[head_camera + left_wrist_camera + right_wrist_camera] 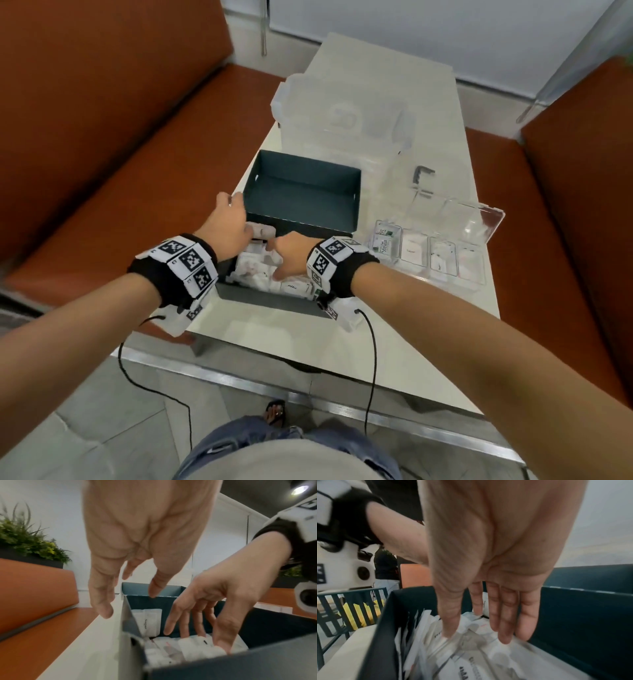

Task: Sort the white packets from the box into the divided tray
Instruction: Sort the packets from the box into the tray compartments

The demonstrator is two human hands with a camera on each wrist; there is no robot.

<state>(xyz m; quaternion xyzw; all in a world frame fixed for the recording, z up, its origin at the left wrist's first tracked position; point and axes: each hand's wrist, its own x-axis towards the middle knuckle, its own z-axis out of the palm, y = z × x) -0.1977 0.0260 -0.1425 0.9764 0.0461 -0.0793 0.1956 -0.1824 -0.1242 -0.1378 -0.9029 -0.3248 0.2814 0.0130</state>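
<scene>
A dark box [267,301] at the table's near edge holds a heap of white packets [257,267]. My right hand [281,260] reaches down into it. In the right wrist view its fingers [505,628] are straight and the thumb tip touches the packets [471,655]. My left hand [236,219] hangs open over the box's far left corner and holds nothing. One packet [150,620] leans against the far wall below my left thumb. The clear divided tray [459,216] lies to the right, with packets in its front row of compartments.
An empty dark lid or second box [301,192] stands right behind the packet box. A clear plastic container [342,116] sits at the back of the white table [411,342]. Orange benches [137,171] flank the table. Cables hang from both wrists.
</scene>
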